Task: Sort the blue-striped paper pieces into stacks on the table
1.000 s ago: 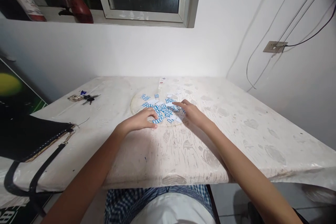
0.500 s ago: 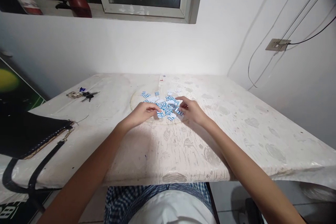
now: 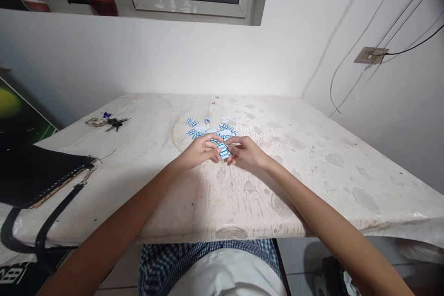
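Between my two hands is a small stack of white paper pieces with blue markings (image 3: 224, 151). My left hand (image 3: 203, 151) is closed on its left side, thumb at the near face. From the right, my right hand (image 3: 247, 151) pinches the same pieces with thumb and fingers. Just beyond my fingers lies a loose spread of similar blue-and-white paper pieces (image 3: 227, 130), partly hidden by my hands. A few single pieces (image 3: 207, 120) lie apart at its far left. What is printed on them is too small to read.
On the left of the table (image 3: 166, 212) lie a bunch of keys (image 3: 116, 124) and a black bag (image 3: 45, 175) with a strap. A white wall with a window (image 3: 190, 7) stands behind. Cables hang from a wall socket (image 3: 371, 55) at right.
My hands have come together and slightly nearer to me. Before, they were apart over the spread of papers; now both grip pieces between them.
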### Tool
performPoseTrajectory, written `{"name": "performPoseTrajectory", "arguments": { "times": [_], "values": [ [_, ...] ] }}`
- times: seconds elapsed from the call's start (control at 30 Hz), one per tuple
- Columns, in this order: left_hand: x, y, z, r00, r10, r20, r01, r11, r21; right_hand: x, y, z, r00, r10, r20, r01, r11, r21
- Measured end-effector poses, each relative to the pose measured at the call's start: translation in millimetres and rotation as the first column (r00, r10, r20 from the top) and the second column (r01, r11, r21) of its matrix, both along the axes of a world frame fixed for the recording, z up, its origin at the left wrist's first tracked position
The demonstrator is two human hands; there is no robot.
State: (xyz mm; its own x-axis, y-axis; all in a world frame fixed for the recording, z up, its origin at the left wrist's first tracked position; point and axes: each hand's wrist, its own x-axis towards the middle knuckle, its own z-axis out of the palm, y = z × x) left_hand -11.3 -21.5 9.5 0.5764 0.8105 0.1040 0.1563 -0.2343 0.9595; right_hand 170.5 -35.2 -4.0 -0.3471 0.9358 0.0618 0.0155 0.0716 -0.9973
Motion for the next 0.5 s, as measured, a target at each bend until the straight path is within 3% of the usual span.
{"name": "performPoseTrajectory", "arguments": {
  "times": [0.27, 0.37, 0.5],
  "values": [
    [6, 7, -12.0, 0.990, 0.137, 0.034, -0.135, 0.989, -0.065, -9, 0, 1, 0.998, -0.056, -0.034, 0.058, 0.997, 0.053],
    [6, 8, -12.9, 0.990, 0.138, 0.035, -0.135, 0.988, -0.073, -9, -1, 0, 0.995, -0.097, -0.007, 0.097, 0.989, 0.107],
    [9, 6, -16.4, 0.992, 0.117, 0.047, -0.112, 0.989, -0.101, -11, -3, -2, 0.984, -0.167, -0.065, 0.170, 0.984, 0.049]
  ]
}}
